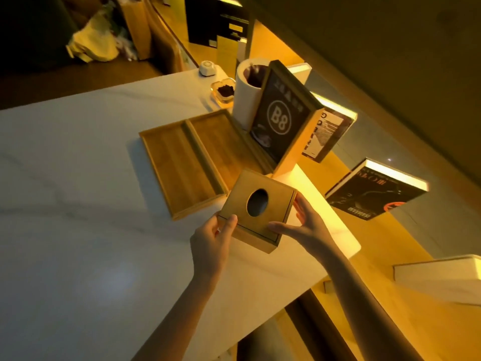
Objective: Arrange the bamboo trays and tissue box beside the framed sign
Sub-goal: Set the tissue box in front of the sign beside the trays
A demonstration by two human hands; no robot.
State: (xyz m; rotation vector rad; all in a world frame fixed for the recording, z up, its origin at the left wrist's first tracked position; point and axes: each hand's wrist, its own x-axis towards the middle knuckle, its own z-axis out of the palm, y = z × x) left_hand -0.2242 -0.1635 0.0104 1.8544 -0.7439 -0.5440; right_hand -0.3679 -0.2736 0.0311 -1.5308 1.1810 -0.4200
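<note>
A square bamboo tissue box (250, 225) with an oval hole in its lid sits near the table's right edge. My left hand (216, 238) grips its near-left corner, thumb on the lid. My right hand (304, 222) is pressed against its right side, fingers spread along the edge. Just behind the box two bamboo trays lie side by side: a left tray (177, 165) and a right tray (223, 142). The framed sign (281, 121) marked B8 stands upright to the right of the trays, behind the tissue box.
A white cylindrical bin (247, 95) stands behind the sign, with a small glass dish (223, 92) and a white round device (207, 67) beyond. Books (374, 191) are displayed on a lit wooden shelf to the right. The white marble table (78, 204) extends left.
</note>
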